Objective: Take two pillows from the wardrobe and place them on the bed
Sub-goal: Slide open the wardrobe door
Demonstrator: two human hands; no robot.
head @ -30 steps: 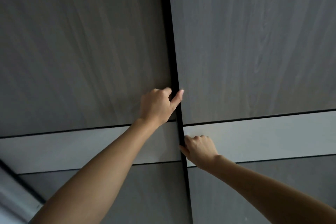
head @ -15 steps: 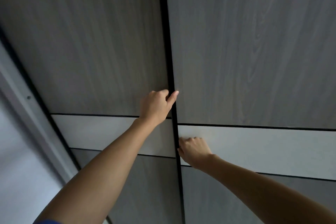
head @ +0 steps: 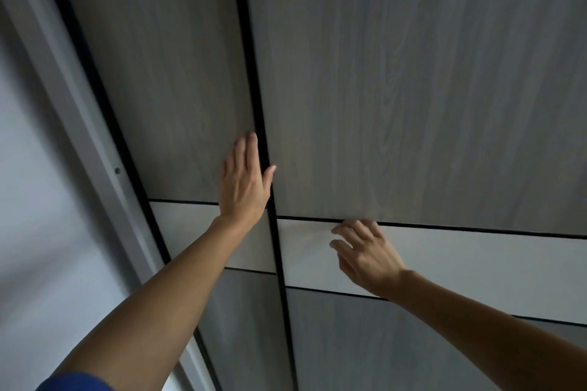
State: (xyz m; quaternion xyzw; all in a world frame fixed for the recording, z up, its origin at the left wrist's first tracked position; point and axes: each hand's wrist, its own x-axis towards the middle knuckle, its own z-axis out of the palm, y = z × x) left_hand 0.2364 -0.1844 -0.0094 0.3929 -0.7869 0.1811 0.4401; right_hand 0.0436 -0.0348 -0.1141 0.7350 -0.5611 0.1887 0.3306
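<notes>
While grey wood-grain wardrobe doors (head: 413, 89) stand closed beside a pale wall (head: 31, 200), the left hand (head: 244, 184) lies flat, holding nothing, at the dark centre seam (head: 251, 73); the right hand (head: 368, 254), fingers loosely spread and empty, touches the white band (head: 476, 263).

Both hands lie flat on the closed grey wardrobe doors (head: 397, 89).

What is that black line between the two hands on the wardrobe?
In the head view, the dark gap where the two wardrobe doors meet runs between left hand and right hand.

Shut wardrobe doors (head: 397, 89), only a thin dark seam (head: 251, 73) between
</notes>
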